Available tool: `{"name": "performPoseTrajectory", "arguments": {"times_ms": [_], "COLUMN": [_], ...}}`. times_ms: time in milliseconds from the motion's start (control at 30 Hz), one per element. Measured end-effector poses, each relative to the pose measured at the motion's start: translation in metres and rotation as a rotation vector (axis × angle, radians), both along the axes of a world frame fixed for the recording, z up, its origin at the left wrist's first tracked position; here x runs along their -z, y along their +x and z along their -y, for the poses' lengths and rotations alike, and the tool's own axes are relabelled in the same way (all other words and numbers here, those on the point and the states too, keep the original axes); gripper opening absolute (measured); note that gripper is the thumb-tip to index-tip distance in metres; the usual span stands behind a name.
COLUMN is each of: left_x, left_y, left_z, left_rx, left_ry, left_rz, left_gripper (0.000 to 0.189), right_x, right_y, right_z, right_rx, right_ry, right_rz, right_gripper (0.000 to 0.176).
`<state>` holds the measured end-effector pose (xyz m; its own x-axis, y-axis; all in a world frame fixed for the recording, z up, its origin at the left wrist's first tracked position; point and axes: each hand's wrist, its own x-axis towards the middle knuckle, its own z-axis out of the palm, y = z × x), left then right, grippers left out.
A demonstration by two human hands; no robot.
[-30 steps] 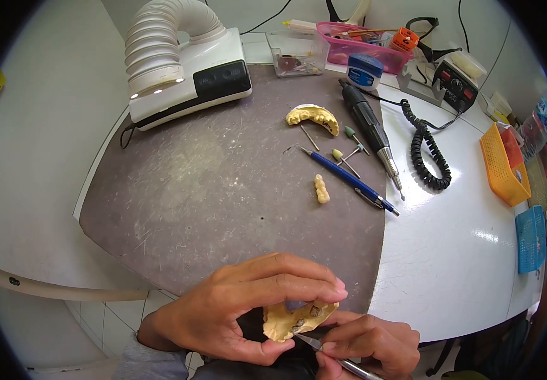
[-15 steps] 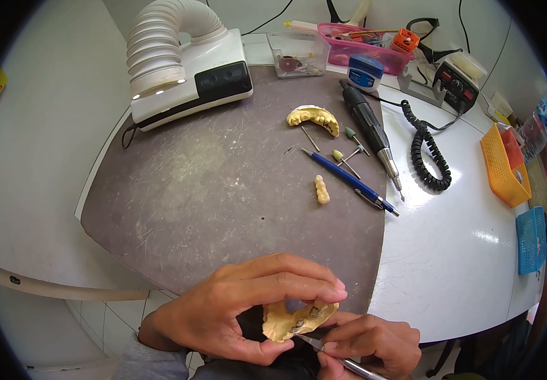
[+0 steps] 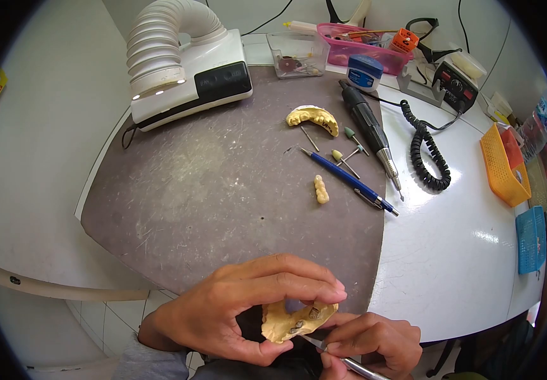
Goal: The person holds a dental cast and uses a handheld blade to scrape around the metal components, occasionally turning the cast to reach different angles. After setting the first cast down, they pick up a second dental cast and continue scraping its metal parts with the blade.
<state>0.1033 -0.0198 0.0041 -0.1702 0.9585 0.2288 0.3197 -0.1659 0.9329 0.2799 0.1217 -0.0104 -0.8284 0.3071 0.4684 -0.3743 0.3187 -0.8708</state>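
Note:
Between the thumb and fingers of my left hand [image 3: 242, 304] is a yellow dental cast [image 3: 280, 321], tilted, with dark marked teeth on its right part. My right hand [image 3: 375, 342] is closed around a slim metal knife [image 3: 356, 366]. The blade points up and left, its tip close by the lower edge of the cast; whether it touches is too small to tell. Farther up on the brown board [image 3: 223, 221] lie a tooth-coloured dental bridge [image 3: 321, 189], a blue pen [image 3: 349, 180] and a second yellow cast [image 3: 313, 118].
Grinding burs [image 3: 347, 163] lie beside the pen. A black handpiece [image 3: 372, 130] with a coiled cord rests at the board's right edge. A white suction unit [image 3: 191, 88] stands at the back left, a pink basket [image 3: 362, 56] at the back, orange and blue baskets [image 3: 531, 240] at the right.
The knife blade's tip has shifted slightly relative to the cast's lower edge. Both hands keep nearly the same place and hold.

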Motion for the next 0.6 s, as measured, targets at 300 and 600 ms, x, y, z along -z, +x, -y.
{"name": "performPoseTrajectory", "arguments": {"times_ms": [300, 600], "left_x": [0.0001, -0.0001], "left_y": [-0.0007, -0.0001], "left_z": [0.0005, -0.0003], "left_rx": [-0.005, -0.017], "left_ry": [0.002, 0.016], "left_rz": [-0.007, -0.039], "left_gripper": [0.054, 0.054], "right_x": [0.0015, 0.0004], "right_y": [-0.0016, -0.0021], "right_z": [0.0027, 0.0030], "right_rx": [0.023, 0.040], "right_ry": [0.050, 0.057], "right_rz": [-0.017, -0.006], "right_gripper": [0.016, 0.016]}}
